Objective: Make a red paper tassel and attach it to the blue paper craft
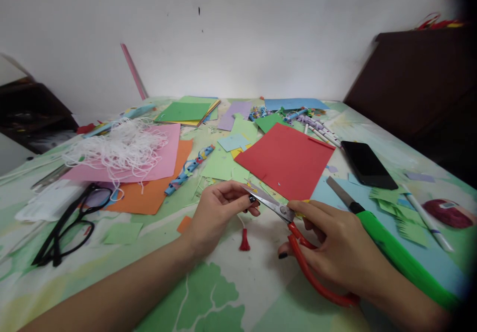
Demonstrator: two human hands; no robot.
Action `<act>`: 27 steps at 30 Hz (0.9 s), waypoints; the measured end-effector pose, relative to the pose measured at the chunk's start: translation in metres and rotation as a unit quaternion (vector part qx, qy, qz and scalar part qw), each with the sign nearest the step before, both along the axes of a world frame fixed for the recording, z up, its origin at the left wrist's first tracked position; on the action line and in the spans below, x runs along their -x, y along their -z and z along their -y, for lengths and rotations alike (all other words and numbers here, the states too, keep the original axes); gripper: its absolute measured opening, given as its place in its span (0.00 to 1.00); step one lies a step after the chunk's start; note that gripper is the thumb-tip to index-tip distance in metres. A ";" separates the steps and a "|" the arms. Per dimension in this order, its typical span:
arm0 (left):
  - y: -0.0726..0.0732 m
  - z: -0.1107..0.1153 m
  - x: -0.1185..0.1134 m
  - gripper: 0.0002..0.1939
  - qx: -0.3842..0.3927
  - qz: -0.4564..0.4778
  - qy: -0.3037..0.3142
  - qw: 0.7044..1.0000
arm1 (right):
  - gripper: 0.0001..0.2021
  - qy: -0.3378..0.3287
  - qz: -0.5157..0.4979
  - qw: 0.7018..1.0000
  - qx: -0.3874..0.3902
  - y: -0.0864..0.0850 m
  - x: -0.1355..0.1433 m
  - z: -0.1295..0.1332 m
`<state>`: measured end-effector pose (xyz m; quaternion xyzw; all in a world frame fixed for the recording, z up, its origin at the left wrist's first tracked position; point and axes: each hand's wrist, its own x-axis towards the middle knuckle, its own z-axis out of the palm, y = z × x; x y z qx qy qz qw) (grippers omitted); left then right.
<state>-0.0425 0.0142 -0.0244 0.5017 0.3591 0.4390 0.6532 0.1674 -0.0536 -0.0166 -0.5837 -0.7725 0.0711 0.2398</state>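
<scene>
My right hand grips a pair of scissors with red handles, the blades pointing left and slightly parted. Something small and yellow shows by its fingertips, too hidden to name. My left hand is pinched closed at the blade tips, beside a small yellow scrap. A thin white string runs down from these fingers to a small red tassel, which hangs just over the tablecloth. The exact spot where the fingers hold the string is hidden. Beyond both hands lies a red paper sheet.
White yarn is heaped on pink paper at the left, near black glasses. A rolled blue paper stick lies mid-table. To the right are a phone, a green-handled knife and fringed green scraps. A wall stands behind.
</scene>
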 end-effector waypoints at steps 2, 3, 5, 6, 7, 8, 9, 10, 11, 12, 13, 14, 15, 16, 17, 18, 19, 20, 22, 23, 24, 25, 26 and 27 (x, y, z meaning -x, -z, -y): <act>0.000 0.000 0.000 0.03 0.001 -0.001 0.002 1.000 | 0.17 -0.004 0.001 1.000 -0.002 0.000 0.000 0.001; 0.000 0.000 -0.001 0.04 0.001 -0.001 0.002 1.000 | 0.17 -0.005 0.002 1.000 -0.002 0.000 0.000 0.001; -0.001 0.001 -0.001 0.04 0.004 0.001 0.002 1.000 | 0.17 -0.005 0.006 1.000 -0.003 0.000 0.000 0.001; -0.001 0.001 -0.002 0.04 0.006 0.004 0.004 1.000 | 0.17 -0.004 0.008 1.000 -0.005 0.001 0.000 0.001; -0.001 0.001 -0.002 0.04 0.008 0.007 0.006 1.000 | 0.18 -0.003 0.009 1.000 -0.007 0.001 0.000 0.001; -0.001 0.001 -0.002 0.04 0.010 0.009 0.007 1.000 | 0.18 -0.002 0.008 1.000 -0.009 0.001 0.000 0.001; -0.002 0.001 -0.002 0.04 0.010 0.011 0.009 1.000 | 0.18 -0.003 0.006 1.000 -0.010 0.001 0.000 0.001; -0.002 0.001 -0.002 0.04 0.010 0.011 0.009 1.000 | 0.18 -0.004 0.003 1.000 -0.010 0.001 0.000 0.000; -0.002 0.001 -0.002 0.04 0.011 0.010 0.008 1.000 | 0.18 -0.005 0.001 1.000 -0.010 0.002 0.000 0.000; -0.002 0.001 -0.002 0.04 0.012 0.009 0.006 1.000 | 0.18 -0.006 -0.001 1.000 -0.009 0.001 0.000 0.000; -0.003 0.001 -0.002 0.04 0.013 0.006 0.005 1.000 | 0.18 -0.007 -0.002 1.000 -0.009 0.001 -0.001 0.000; -0.003 0.001 -0.002 0.04 0.014 0.004 0.004 1.000 | 0.18 -0.009 -0.002 1.000 -0.007 0.001 -0.001 -0.001; -0.003 0.001 -0.002 0.04 0.015 0.002 0.003 1.000 | 0.17 -0.010 -0.002 1.000 -0.008 0.001 -0.001 -0.001; -0.003 0.001 -0.002 0.04 0.016 0.001 0.003 1.000 | 0.17 -0.011 -0.001 1.000 -0.009 0.001 -0.001 -0.001; -0.003 0.001 -0.002 0.04 0.016 0.001 0.004 1.000 | 0.17 -0.013 0.000 1.000 -0.008 0.000 -0.001 -0.001; -0.004 0.001 -0.002 0.04 0.015 0.002 0.006 1.000 | 0.17 -0.014 0.002 1.000 -0.007 0.000 -0.001 0.000; -0.004 0.001 -0.002 0.04 0.014 0.002 0.007 1.000 | 0.17 -0.014 0.003 1.000 -0.007 0.000 -0.001 0.000; -0.003 0.001 -0.002 0.04 0.012 0.002 0.006 1.000 | 0.17 -0.013 0.004 1.000 -0.006 0.001 -0.001 0.000; -0.003 0.000 -0.002 0.04 0.006 -0.001 0.003 1.000 | 0.17 -0.013 0.005 1.000 -0.009 0.001 0.000 0.000; -0.003 0.000 -0.002 0.04 0.004 -0.002 0.000 1.000 | 0.17 -0.012 0.006 1.000 -0.012 0.001 0.000 0.000; -0.003 0.000 -0.002 0.04 0.004 -0.003 -0.003 1.000 | 0.17 -0.011 0.006 1.000 -0.015 0.000 0.000 -0.001; -0.003 0.000 -0.002 0.04 0.004 -0.002 -0.005 1.000 | 0.17 -0.012 0.006 1.000 -0.013 0.000 0.000 -0.001; -0.003 0.000 -0.002 0.04 0.004 0.000 -0.006 1.000 | 0.17 -0.013 0.003 1.000 -0.012 0.000 0.000 -0.001; -0.003 0.000 -0.002 0.04 0.004 0.002 -0.007 1.000 | 0.17 -0.014 0.001 1.000 -0.010 0.000 0.001 -0.001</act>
